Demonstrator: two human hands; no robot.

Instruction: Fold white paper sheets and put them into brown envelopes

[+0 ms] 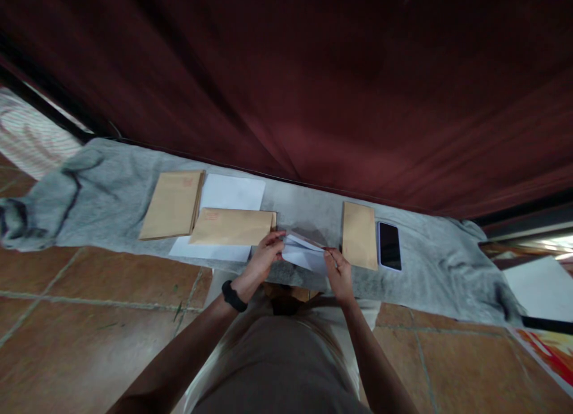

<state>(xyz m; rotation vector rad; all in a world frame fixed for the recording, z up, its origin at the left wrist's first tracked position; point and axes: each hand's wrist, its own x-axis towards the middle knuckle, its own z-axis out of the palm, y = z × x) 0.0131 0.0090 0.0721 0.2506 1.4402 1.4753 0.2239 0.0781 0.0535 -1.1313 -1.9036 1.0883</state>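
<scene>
A folded white sheet of paper is held between my two hands, just above the near edge of the cloth. My left hand, with a dark band on its wrist, pinches the paper's left end. At the right end, the fingers of my right hand are closed on it. Close by my left hand lies a brown envelope, resting on white paper. Another brown envelope lies just right of my right hand.
A stack of brown envelopes lies at the left. A phone is beside the right envelope. Grey cloth covers the narrow surface, with a dark red curtain behind it. Tiled floor shows below.
</scene>
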